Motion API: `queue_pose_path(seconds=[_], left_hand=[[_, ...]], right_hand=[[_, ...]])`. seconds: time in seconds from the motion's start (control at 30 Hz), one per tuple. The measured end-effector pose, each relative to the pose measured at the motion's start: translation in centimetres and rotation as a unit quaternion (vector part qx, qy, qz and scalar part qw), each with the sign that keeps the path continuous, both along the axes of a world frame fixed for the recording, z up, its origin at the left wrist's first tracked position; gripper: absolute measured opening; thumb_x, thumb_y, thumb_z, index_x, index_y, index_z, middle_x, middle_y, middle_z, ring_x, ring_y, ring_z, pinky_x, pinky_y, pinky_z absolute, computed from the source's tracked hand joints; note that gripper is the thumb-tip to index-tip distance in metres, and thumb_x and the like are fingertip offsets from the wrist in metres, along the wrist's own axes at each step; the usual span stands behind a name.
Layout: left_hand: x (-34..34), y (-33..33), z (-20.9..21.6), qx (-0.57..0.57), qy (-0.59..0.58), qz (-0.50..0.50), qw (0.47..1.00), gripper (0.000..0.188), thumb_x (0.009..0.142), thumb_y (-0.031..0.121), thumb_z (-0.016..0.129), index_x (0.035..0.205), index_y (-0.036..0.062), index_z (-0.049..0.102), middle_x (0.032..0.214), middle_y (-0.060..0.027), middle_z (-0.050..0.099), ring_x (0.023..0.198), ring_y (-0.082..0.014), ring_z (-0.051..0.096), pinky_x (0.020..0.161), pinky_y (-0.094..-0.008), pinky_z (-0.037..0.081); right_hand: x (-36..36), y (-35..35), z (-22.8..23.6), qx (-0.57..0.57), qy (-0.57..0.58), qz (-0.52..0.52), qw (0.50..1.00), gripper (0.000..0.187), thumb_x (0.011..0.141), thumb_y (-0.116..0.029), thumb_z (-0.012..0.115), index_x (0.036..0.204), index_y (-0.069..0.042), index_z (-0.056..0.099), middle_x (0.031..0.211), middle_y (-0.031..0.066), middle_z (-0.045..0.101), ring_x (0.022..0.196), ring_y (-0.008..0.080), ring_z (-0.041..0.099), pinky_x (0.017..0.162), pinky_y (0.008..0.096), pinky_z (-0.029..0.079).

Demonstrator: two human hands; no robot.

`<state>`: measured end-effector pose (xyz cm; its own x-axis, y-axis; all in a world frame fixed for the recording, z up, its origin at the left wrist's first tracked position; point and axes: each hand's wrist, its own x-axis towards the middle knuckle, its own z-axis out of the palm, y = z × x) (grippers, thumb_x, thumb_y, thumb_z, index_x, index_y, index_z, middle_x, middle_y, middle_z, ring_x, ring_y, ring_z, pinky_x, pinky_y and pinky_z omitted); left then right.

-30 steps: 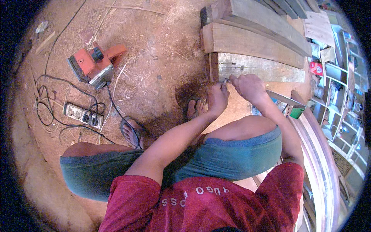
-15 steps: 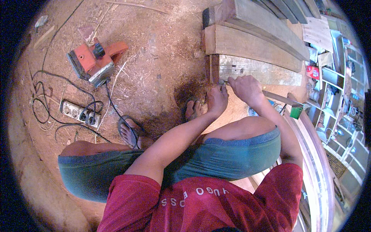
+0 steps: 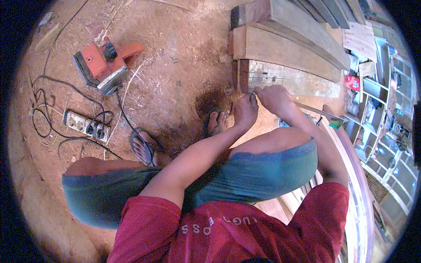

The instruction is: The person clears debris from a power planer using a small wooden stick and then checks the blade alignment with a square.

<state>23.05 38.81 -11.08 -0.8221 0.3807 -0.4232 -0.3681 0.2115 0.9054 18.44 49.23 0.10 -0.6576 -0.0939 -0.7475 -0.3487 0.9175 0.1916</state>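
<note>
The left hand [image 3: 246, 109] and right hand [image 3: 276, 97] are holding curled fingers close together — any pinched thing indistinguishable. Toward one o'clock, the pale beam [image 3: 294, 79] is lying roughly nine-to-three, the right hand nearer.

You get a fairly bright picture, warm over the floor [image 3: 171, 48] and cold blue toward the shelving [image 3: 375, 88] at right. Glare washes the long boards [image 3: 360, 206] at lower right nearly white. A dark shadow falls just left of your left hand [image 3: 246, 109]. Your fisheye bends straight edges near the rim, the corners go black and grainy, and detail at your fingertips [image 3: 253, 99] looks soft.
</note>
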Motion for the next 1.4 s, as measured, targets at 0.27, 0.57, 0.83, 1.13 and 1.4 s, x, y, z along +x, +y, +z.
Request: queue_pose_path(seconds=[0.27,0.57,0.83,1.13,1.4], left_hand=[[-0.3,0.0,1.3,-0.041,-0.030,-0.021,0.999,0.026,0.094,0.016,0.057,0.084,-0.0053,0.068,0.081,-0.0314,0.065,0.081,-0.0483,0.067,0.068,-0.0562,0.050],[3.7,3.5,-4.2,-0.060,0.013,-0.042,0.997,0.021,0.091,0.019,0.061,0.092,-0.0021,0.063,0.087,-0.0274,0.065,0.081,-0.0459,0.063,0.068,-0.0541,0.049],[-2.8,0.3,-2.2,0.033,-0.010,-0.113,0.993,0.025,0.092,0.023,0.062,0.095,-0.0009,0.061,0.087,-0.0216,0.063,0.081,-0.0385,0.062,0.069,-0.0498,0.049],[-14.1,-5.1,2.5,0.108,0.050,-0.157,0.980,0.029,0.093,0.028,0.064,0.099,0.0003,0.059,0.086,-0.0151,0.062,0.081,-0.0301,0.060,0.070,-0.0451,0.049],[-20.3,-6.8,19.0,0.234,0.087,-0.211,0.945,0.033,0.094,0.033,0.065,0.102,0.0015,0.058,0.086,-0.0093,0.061,0.081,-0.0227,0.058,0.071,-0.0408,0.049]], right_hand=[[-1.9,-0.8,-0.1,-0.033,-0.074,-0.021,0.996,0.019,0.094,-0.015,0.052,0.103,-0.006,0.066,0.081,0.0174,0.073,0.074,0.0342,0.073,0.062,0.0466,0.059],[-3.5,0.4,1.1,-0.017,-0.071,-0.068,0.995,0.026,0.096,-0.021,0.050,0.110,-0.008,0.067,0.088,0.0204,0.073,0.079,0.0362,0.073,0.070,0.0502,0.059],[-1.7,12.6,-0.8,-0.099,0.184,0.077,0.975,0.048,0.087,-0.041,0.064,0.126,-0.014,0.062,0.099,0.0218,0.068,0.084,0.0422,0.064,0.072,0.0546,0.050],[-6.7,5.3,3.1,-0.092,0.007,-0.061,0.994,0.049,0.088,-0.039,0.061,0.126,-0.009,0.056,0.122,0.0216,0.060,0.119,0.0449,0.052,0.101,0.0593,0.043],[-3.8,9.6,-1.3,-0.301,0.287,0.076,0.906,0.037,0.088,-0.029,0.067,0.115,-0.005,0.062,0.129,0.0265,0.056,0.109,0.0479,0.056,0.094,0.0556,0.047]])
